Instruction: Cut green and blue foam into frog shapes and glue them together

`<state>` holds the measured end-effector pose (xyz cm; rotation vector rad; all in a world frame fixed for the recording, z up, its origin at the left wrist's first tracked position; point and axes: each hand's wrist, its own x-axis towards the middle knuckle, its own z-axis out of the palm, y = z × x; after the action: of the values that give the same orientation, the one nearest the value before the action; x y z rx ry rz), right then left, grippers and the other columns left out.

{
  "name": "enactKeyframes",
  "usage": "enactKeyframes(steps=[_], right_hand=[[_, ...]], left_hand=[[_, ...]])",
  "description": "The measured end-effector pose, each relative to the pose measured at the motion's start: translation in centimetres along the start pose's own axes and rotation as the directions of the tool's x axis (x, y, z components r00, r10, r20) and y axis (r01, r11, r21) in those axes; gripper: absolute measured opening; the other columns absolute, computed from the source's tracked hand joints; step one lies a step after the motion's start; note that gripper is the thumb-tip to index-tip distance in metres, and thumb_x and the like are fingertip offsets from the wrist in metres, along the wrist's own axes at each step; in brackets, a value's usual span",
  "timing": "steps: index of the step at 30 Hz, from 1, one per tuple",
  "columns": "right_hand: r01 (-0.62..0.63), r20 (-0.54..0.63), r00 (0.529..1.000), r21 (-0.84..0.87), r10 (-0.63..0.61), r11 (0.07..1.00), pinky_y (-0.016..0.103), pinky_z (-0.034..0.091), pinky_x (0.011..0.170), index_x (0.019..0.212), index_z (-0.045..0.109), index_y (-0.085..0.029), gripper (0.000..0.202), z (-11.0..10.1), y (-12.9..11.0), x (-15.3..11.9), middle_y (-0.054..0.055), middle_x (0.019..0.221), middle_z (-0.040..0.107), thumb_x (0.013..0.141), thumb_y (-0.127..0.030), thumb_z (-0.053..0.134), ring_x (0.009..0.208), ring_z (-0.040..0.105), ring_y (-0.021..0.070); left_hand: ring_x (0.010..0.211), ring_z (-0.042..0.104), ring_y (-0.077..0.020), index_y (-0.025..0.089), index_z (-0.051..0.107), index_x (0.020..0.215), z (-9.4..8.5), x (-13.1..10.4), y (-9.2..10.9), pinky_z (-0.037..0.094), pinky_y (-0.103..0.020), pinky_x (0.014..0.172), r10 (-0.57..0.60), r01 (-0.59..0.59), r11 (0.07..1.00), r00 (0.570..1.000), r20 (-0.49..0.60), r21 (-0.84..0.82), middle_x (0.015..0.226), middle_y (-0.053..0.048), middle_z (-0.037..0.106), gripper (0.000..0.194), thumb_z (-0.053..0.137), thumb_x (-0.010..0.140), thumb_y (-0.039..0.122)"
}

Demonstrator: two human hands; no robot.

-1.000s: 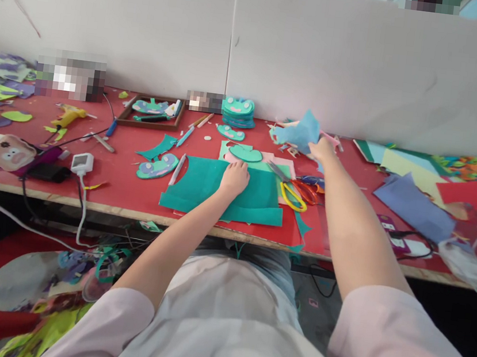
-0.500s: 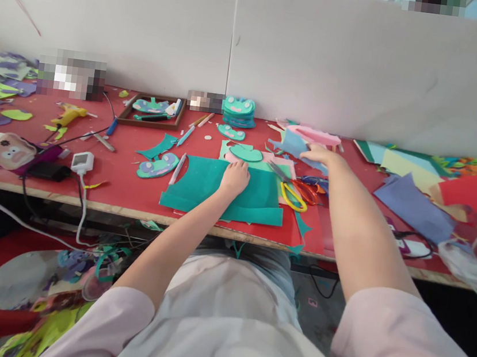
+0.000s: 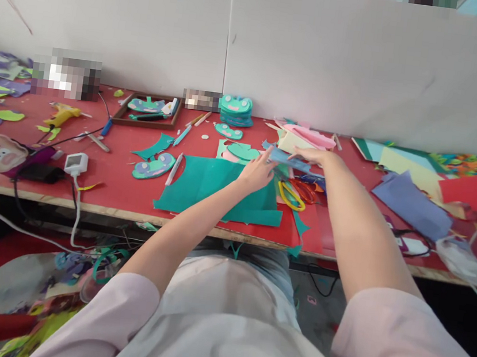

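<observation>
The blue felt (image 3: 289, 160) is lying towards the table's (image 3: 112, 173) back edge, its long axis running mostly left-right. The nearer right hand (image 3: 313, 154) is touching it, grasp unclear; the left hand (image 3: 257, 174) is pointing unclenched fingers at its left end.

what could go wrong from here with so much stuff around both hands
The scissors lie close to the left hand and right hand, their blades hard to see, so a finger might brush a sharp edge. A teal scrap at the table's front edge could slip off if nudged. The white cable hangs down past that edge, so a passing arm or leg might snag it.
</observation>
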<state>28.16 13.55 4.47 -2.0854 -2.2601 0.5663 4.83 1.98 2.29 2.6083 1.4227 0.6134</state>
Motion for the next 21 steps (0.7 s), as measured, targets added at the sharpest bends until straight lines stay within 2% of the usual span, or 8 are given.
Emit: enactKeyframes(steps=[3, 4, 6, 8, 11, 13, 16, 21], right_hand=[[-0.011, 0.193, 0.981, -0.021, 0.015, 1.0, 0.033, 0.047, 0.085, 0.102, 0.068, -0.02, 0.033, -0.1, -0.2, 0.1, 0.007, 0.127, 0.06, 0.088, -0.036, 0.042, 0.105, 0.058, 0.0223], [-0.004, 0.206, 0.978, -0.047, 0.014, 0.999, 0.035, 0.046, 0.089, 0.103, 0.068, -0.02, 0.03, 0.0, -0.3, 0.0, 0.007, 0.126, 0.061, 0.085, -0.032, 0.046, 0.107, 0.057, 0.0237], [0.015, 0.127, 0.992, -0.115, 0.0, 0.993, 0.039, 0.044, 0.094, 0.104, 0.068, -0.021, 0.03, 0.2, -0.7, -0.4, 0.008, 0.12, 0.063, 0.083, -0.029, 0.048, 0.107, 0.057, 0.0267], [0.023, -0.058, 0.998, -0.188, -0.034, 0.982, 0.042, 0.041, 0.1, 0.106, 0.069, -0.022, 0.033, 0.6, -1.3, -1.0, 0.01, 0.121, 0.061, 0.083, -0.028, 0.046, 0.113, 0.054, 0.0299], [0.075, -0.263, 0.953, -0.278, -0.151, 0.958, 0.046, 0.031, 0.108, 0.104, 0.071, -0.019, 0.035, 1.3, -2.1, -2.0, 0.012, 0.135, 0.05, 0.085, -0.026, 0.042, 0.128, 0.039, 0.0335], [0.101, -0.271, 0.944, -0.311, -0.19, 0.945, 0.05, 0.024, 0.111, 0.104, 0.071, -0.019, 0.035, 1.8, -2.4, -2.1, 0.009, 0.145, 0.039, 0.084, -0.024, 0.043, 0.136, 0.027, 0.0357], [0.067, -0.233, 0.961, -0.319, -0.147, 0.945, 0.057, 0.014, 0.113, 0.112, 0.067, -0.02, 0.038, 2.6, -2.3, -1.7, 0.005, 0.153, 0.025, 0.081, -0.022, 0.046, 0.142, 0.011, 0.0372], [0.017, -0.214, 0.972, -0.337, -0.094, 0.941, 0.056, 0.015, 0.112, 0.124, 0.059, -0.018, 0.044, 3.5, -1.7, -0.9, 0.009, 0.153, 0.025, 0.081, -0.022, 0.046, 0.142, 0.011, 0.0356]], left_hand=[[0.127, 0.043, -0.0295, 0.019, 0.061, 0.119, 0.1, 2.3, 0.8, 0.042, -0.041, 0.099, 0.006, -0.007, 1.0, 0.996, 0.085, 0.015, 0.158, -0.005, 0.011, 0.036, 0.042, 0.088, 0.024], [0.125, 0.045, -0.0302, 0.018, 0.062, 0.117, 0.2, 2.9, 1.0, 0.043, -0.041, 0.098, -0.01, 0.008, 1.0, 0.994, 0.11, 0.022, 0.158, -0.006, 0.011, 0.036, 0.043, 0.087, 0.024], [0.122, 0.048, -0.0306, 0.017, 0.066, 0.111, 0.3, 3.8, 1.0, 0.044, -0.041, 0.096, 0.005, -0.011, 0.999, 0.983, 0.184, 0.03, 0.157, -0.006, 0.015, 0.035, 0.042, 0.087, 0.024], [0.122, 0.049, -0.0302, 0.018, 0.067, 0.108, 0.6, 4.1, 1.0, 0.044, -0.042, 0.097, 0.046, -0.056, 0.998, 0.975, 0.219, 0.039, 0.154, -0.007, 0.024, 0.035, 0.04, 0.088, 0.026], [0.129, 0.043, -0.0289, 0.023, 0.066, 0.112, 0.9, 4.0, 1.0, 0.038, -0.044, 0.103, 0.117, -0.13, 0.99, 0.972, 0.205, 0.051, 0.149, -0.007, 0.035, 0.035, 0.041, 0.089, 0.03], [0.132, 0.038, -0.0268, 0.027, 0.064, 0.117, 1.1, 4.0, 1.0, 0.032, -0.044, 0.108, 0.157, -0.166, 0.986, 0.963, 0.221, 0.026, 0.147, -0.006, 0.04, 0.036, 0.042, 0.09, 0.034], [0.134, 0.038, -0.0246, 0.031, 0.062, 0.121, 1.2, 4.0, 0.9, 0.026, -0.043, 0.112, 0.169, -0.164, 0.986, 0.937, 0.305, -0.044, 0.146, -0.004, 0.043, 0.037, 0.041, 0.091, 0.041], [0.134, 0.039, -0.0258, 0.034, 0.059, 0.124, 1.3, 4.0, 0.8, 0.025, -0.045, 0.113, 0.11, -0.092, 0.994, 0.923, 0.368, -0.067, 0.146, -0.001, 0.042, 0.04, 0.04, 0.091, 0.046]])
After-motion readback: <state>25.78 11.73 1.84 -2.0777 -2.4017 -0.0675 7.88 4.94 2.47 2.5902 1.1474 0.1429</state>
